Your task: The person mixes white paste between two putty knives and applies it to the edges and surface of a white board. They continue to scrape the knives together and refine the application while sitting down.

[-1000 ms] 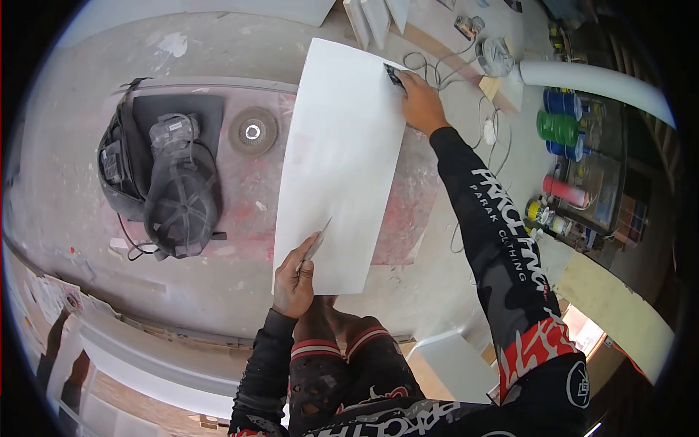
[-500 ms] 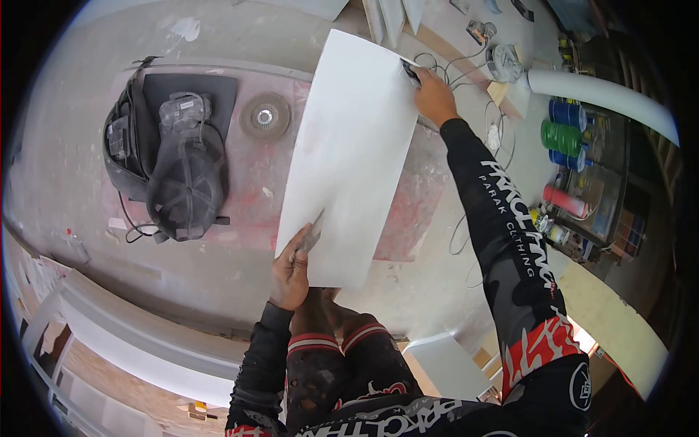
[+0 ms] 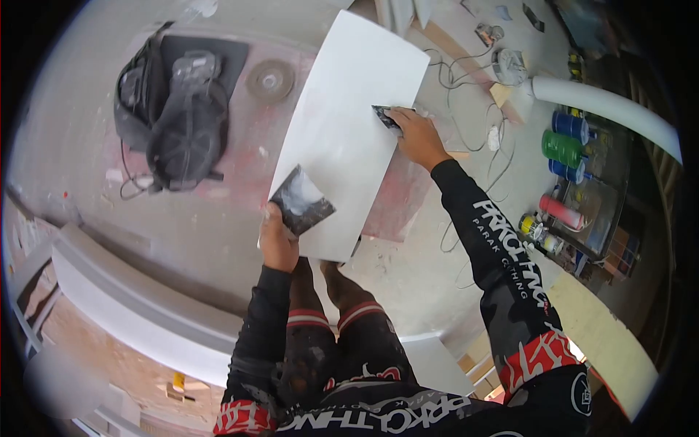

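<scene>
A long white panel (image 3: 349, 95) lies in front of me, over a pinkish stained surface. My left hand (image 3: 279, 240) grips a dark, square flat plate (image 3: 302, 204) with white paste on its face, tilted above the panel's near left part. In my right hand (image 3: 421, 137) is a small dark flat blade (image 3: 387, 119), held over the right side of the panel around its middle. Whether the blade touches the panel I cannot tell.
Left of the panel are a round disc (image 3: 270, 80), a dark cap (image 3: 187, 138) and a black bag (image 3: 136, 95). Cables, a wood block (image 3: 500, 94) and a white tube (image 3: 604, 109) lie at the right, near blue and green bottles (image 3: 562, 148).
My right hand has moved with its blade from the panel's far right corner toward me. The plate in my left hand has turned from edge-on to face up, showing white paste.
</scene>
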{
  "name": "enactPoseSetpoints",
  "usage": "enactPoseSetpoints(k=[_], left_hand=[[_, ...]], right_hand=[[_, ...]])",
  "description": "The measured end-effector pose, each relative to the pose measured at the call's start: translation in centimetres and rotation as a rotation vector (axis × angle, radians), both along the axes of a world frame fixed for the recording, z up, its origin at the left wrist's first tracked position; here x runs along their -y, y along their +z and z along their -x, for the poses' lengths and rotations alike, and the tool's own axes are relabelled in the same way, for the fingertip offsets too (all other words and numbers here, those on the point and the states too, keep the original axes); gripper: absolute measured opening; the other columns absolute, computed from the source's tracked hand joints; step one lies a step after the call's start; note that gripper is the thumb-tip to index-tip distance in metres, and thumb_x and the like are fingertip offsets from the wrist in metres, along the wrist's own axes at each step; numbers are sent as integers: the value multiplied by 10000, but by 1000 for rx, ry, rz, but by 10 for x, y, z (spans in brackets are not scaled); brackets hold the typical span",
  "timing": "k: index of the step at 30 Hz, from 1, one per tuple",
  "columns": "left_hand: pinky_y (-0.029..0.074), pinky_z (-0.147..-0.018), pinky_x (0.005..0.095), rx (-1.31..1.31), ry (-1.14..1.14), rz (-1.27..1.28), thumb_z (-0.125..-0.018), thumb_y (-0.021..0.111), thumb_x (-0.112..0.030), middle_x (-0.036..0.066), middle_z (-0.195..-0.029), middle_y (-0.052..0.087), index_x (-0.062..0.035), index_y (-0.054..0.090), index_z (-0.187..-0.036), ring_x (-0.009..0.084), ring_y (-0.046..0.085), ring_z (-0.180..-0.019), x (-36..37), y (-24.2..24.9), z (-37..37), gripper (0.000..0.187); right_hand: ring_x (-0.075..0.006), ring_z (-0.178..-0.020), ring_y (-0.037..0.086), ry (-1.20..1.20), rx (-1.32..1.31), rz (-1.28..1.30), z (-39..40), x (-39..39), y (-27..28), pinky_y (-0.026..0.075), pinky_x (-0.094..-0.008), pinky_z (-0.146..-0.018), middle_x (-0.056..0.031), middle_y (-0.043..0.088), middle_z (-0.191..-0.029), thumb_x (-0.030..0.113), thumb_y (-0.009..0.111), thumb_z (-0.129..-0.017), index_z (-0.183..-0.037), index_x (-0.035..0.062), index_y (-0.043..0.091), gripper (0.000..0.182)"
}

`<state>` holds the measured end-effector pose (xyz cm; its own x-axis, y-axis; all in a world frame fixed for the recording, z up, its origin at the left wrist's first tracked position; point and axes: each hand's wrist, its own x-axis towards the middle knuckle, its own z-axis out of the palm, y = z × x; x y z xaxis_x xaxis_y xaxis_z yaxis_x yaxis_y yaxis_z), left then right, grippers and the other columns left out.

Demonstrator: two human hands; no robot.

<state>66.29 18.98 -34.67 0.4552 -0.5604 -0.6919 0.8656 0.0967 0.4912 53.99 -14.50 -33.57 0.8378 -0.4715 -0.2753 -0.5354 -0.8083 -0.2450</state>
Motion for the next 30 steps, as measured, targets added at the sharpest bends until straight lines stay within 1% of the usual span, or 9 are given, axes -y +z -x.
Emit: enactPoseSetpoints(k=[4,5,6,8,14,16,20,25,30], left_hand=[[468,-985,399,-109,197,149,-1016,459,-382,94,-1233,590,-5,495,-1284,232,587,-1124,-8,12,11,464],[479,-964,399,283,40,-67,-1009,481,-363,89,-1216,600,-28,518,-1254,228,596,-1107,-17,-4,17,416],[479,-964,399,289,59,-90,-1009,481,-363,89,-1216,600,-28,518,-1254,228,596,-1107,-31,-17,24,416],[489,-942,398,-125,286,95,-1004,496,-353,83,-1199,609,-35,529,-1228,222,600,-1101,-34,3,29,390],[484,-934,401,-126,427,-4,-987,519,-397,64,-1180,622,-71,533,-1232,222,608,-1090,-74,1,63,408],[480,-937,403,-132,445,-6,-985,520,-404,60,-1185,622,-80,534,-1234,224,608,-1089,-83,8,76,409],[478,-918,424,-109,437,19,-986,509,-414,49,-1193,620,-103,535,-1239,232,608,-1089,-96,15,94,402],[473,-920,451,-137,424,-5,-987,503,-413,44,-1184,632,-112,536,-1244,246,617,-1080,-117,0,119,398],[502,-920,512,-301,318,-5,-988,495,-379,92,-1221,629,-106,526,-1268,287,624,-1103,-149,-41,150,392]], right_hand=[[-295,-1225,508,32,38,-66,22,-64,-6,388,-437,-1003,-83,537,-1345,0,594,-740,-1281,101,562,551],[-297,-1219,511,16,25,-61,26,-78,-6,387,-440,-1004,-89,539,-1342,4,594,-740,-1281,97,561,550],[-299,-1214,515,1,10,-51,30,-91,-5,386,-442,-1005,-94,541,-1339,8,594,-740,-1281,92,561,548],[-299,-1211,515,33,36,-58,44,-119,-11,387,-442,-1001,-99,541,-1335,17,598,-739,-1280,92,560,548],[-286,-1213,506,108,86,-76,86,-203,-13,387,-451,-982,-90,543,-1308,92,650,-736,-1277,103,550,550],[-289,-1205,502,102,106,-67,102,-234,-10,378,-474,-970,-97,552,-1284,133,576,-786,-1248,95,573,463],[-300,-1198,503,148,100,-26,129,-282,-13,374,-474,-966,-112,552,-1274,132,558,-798,-1251,81,567,456],[-299,-1174,520,247,99,-84,167,-315,-5,387,-429,-949,-127,563,-1259,155,507,-852,-1226,57,585,395],[-296,-1209,521,261,214,-181,176,-292,70,376,-423,-1010,-143,553,-1298,102,564,-837,-1210,42,579,378]])
